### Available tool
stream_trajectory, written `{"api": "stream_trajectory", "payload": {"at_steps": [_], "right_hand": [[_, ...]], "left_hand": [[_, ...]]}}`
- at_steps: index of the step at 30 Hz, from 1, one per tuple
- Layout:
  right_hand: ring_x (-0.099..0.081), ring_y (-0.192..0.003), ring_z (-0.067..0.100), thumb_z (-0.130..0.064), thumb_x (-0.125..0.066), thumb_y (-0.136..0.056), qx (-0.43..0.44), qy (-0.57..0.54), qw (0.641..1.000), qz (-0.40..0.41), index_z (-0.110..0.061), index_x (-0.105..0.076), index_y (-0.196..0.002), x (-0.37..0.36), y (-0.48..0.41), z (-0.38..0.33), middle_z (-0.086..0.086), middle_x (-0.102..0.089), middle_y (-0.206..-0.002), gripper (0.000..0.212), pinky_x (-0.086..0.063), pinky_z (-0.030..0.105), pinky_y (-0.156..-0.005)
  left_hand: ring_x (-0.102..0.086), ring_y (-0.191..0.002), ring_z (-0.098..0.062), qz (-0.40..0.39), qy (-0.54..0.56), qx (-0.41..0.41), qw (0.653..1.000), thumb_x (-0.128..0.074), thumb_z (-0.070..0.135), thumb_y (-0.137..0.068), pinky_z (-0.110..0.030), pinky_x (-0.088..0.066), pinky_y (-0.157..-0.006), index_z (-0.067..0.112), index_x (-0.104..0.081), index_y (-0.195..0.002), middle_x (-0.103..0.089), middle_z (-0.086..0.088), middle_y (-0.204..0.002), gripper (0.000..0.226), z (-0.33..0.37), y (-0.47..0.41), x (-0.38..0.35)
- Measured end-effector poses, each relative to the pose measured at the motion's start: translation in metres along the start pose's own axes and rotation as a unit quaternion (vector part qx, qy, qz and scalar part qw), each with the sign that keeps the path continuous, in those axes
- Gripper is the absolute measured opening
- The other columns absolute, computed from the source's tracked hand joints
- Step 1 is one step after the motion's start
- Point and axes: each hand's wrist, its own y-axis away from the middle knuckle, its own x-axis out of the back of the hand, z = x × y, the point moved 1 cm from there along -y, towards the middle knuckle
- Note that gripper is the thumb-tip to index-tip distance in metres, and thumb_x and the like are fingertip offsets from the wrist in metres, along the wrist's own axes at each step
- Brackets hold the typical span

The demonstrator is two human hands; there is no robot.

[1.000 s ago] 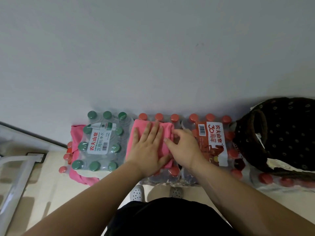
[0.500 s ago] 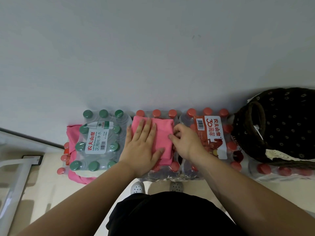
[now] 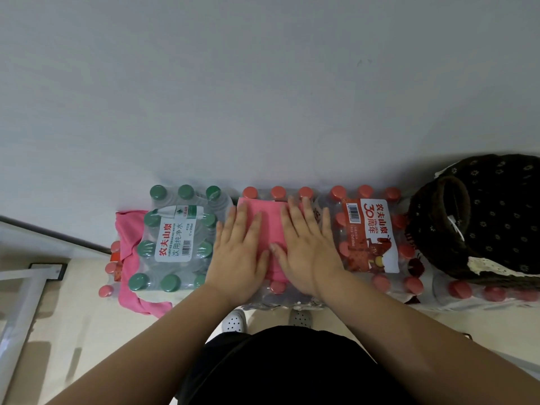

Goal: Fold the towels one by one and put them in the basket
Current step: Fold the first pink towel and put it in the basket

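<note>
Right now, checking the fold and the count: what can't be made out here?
Head view only.
Folded pink towel: sides hidden under left hand and right hand.
Other pink towel: mostly under the green-capped bottle pack.
Basket: cut off by the right edge; contents unclear.

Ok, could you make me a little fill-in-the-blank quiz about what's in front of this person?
The left hand and right hand lie flat on a folded towel coloured ____.
The water pack beside the left hand has ____ caps.
A spare towel lies ____ that pack.
The basket stands on the person's ____ side.
Missing: pink; green; under; right.
</note>
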Motion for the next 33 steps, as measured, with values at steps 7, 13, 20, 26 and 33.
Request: {"api": "stream_trajectory", "payload": {"at_steps": [7,13,20,26,33], "right_hand": [[0.029,-0.148,0.029,-0.071,-0.002,-0.094,0.000,0.056,0.998,-0.034,-0.013,0.015,-0.156,-0.005,-0.002,0.003,0.009,0.024,-0.163,0.086,0.009,0.061,-0.119],[0.023,-0.150,0.027,-0.072,-0.010,-0.095,0.054,0.049,0.997,-0.029,-0.019,0.009,-0.158,-0.008,-0.001,-0.001,0.004,0.018,-0.165,0.084,0.003,0.063,-0.118],[0.027,-0.149,0.024,-0.073,-0.013,-0.094,0.104,0.031,0.994,-0.033,-0.026,0.004,-0.158,0.000,-0.011,-0.019,0.002,0.016,-0.166,0.081,0.016,0.056,-0.118],[0.014,-0.153,0.023,-0.074,-0.023,-0.096,0.242,0.085,0.965,-0.053,-0.028,-0.003,-0.159,0.002,0.000,-0.001,0.000,0.005,-0.167,0.081,0.000,0.051,-0.124],[0.019,-0.152,0.020,-0.071,-0.029,-0.096,0.220,0.010,0.973,-0.065,-0.031,-0.007,-0.159,-0.001,-0.004,-0.002,-0.001,0.003,-0.167,0.078,0.005,0.047,-0.124]], "left_hand": [[-0.056,-0.111,-0.027,-0.003,0.161,0.141,0.977,-0.061,0.047,-0.089,-0.037,-0.046,-0.092,0.015,-0.041,-0.142,-0.060,-0.009,-0.124,0.064,-0.019,-0.016,0.018],[-0.059,-0.084,-0.019,-0.033,0.180,0.215,0.959,-0.079,0.036,-0.076,-0.029,-0.044,-0.071,0.014,-0.059,-0.106,-0.061,0.003,-0.090,0.042,-0.019,-0.040,0.022],[-0.062,-0.087,-0.021,-0.039,0.175,0.177,0.968,-0.078,0.027,-0.076,-0.029,-0.046,-0.074,0.016,-0.066,-0.110,-0.067,0.000,-0.096,0.037,-0.045,-0.060,0.044],[-0.063,-0.087,-0.021,-0.087,0.110,0.076,0.987,-0.077,0.023,-0.074,-0.029,-0.047,-0.072,0.019,-0.068,-0.108,-0.068,0.000,-0.095,0.035,-0.050,-0.096,0.073],[-0.057,-0.089,-0.020,-0.085,0.152,0.004,0.985,-0.043,0.040,-0.085,-0.027,-0.042,-0.078,0.008,-0.072,-0.096,-0.066,-0.011,-0.091,0.044,-0.014,-0.067,0.078]]}}
